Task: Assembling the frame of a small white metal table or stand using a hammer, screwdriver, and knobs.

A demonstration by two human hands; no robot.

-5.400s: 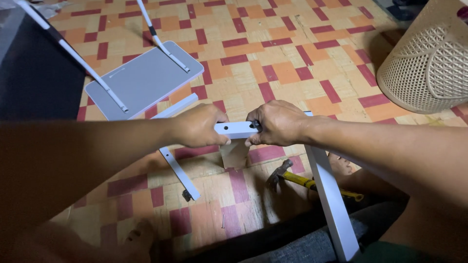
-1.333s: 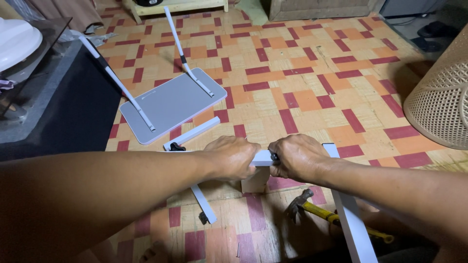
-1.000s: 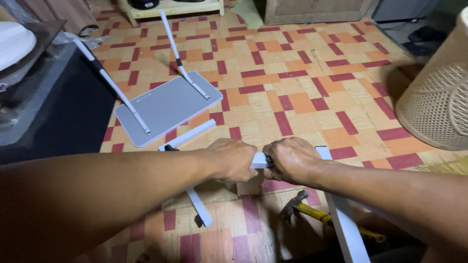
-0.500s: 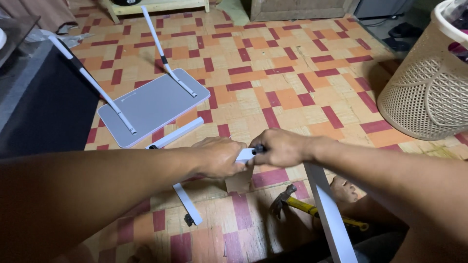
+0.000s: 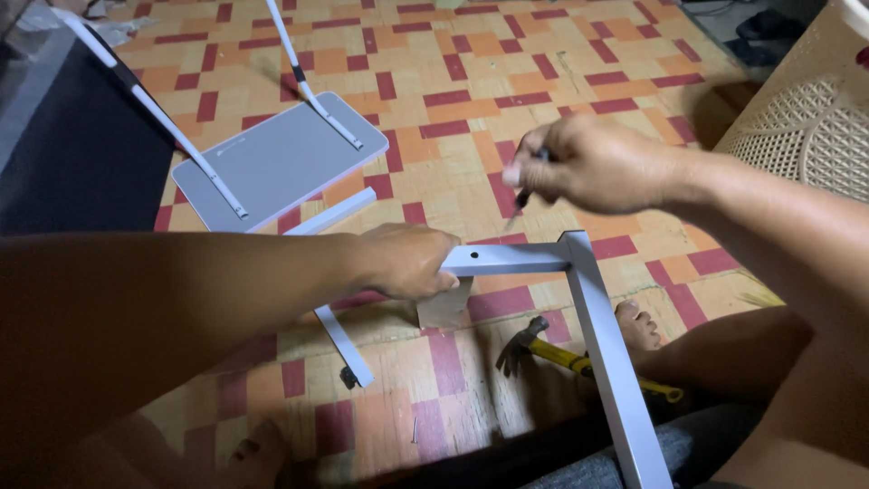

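Frame (image 5: 579, 272), a grey metal L of two flat bars joined at a corner, lies across my lap and over the tiled floor (image 5: 471, 100); its short bar runs left from the corner, its long bar comes down toward me past my knee. My left hand (image 5: 407, 263) has its grip closed around the free end of the short bar, holding it level above the floor. My right hand (image 5: 588, 163) is raised above the short bar, not touching it, fingers pinched narrow on a thin dark tool (image 5: 523, 195); its tip points down toward the bar, and the motion blur keeps me from telling what kind of tool it is. A small hole shows in the short bar just right of my left fingers. To do this step well, I judge that the left hand should keep the bar steady and flat, and the tool should come down straight, not at a slant, so that the tip does not skid off the smooth metal. A hammer (image 5: 543, 349) with a yellow handle lies on the floor under the frame, near my bare foot (image 5: 638, 326). Further off on the floor lies a grey panel (image 5: 281, 163) with two thin legs sticking up, and a loose grey bar (image 5: 339, 330) lies near it. A woven basket (image 5: 806, 118) stands at far right.
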